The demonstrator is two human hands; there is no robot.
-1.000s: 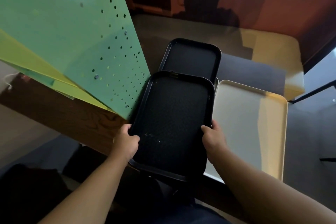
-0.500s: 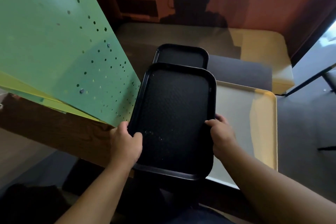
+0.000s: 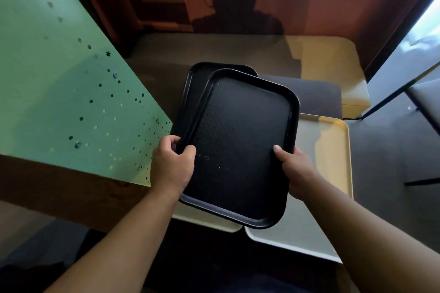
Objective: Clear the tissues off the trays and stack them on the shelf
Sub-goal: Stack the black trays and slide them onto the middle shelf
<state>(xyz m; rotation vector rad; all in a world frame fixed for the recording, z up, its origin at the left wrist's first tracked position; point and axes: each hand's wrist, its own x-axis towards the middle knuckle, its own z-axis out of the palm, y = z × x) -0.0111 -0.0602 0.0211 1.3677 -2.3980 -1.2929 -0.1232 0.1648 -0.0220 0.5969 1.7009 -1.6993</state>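
A textured black rectangular plastic tray [image 3: 240, 145] was gripped along both long edges: the left hand [image 3: 172, 164] clamped its left rim, the right hand [image 3: 296, 169] its right rim. It lay tilted over a second black tray [image 3: 192, 93] and cream trays [image 3: 333, 173], right of a perforated green panel [image 3: 59, 93].

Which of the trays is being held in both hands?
The upper black tray, gripped by left hand and right hand; the other black tray lies beneath.
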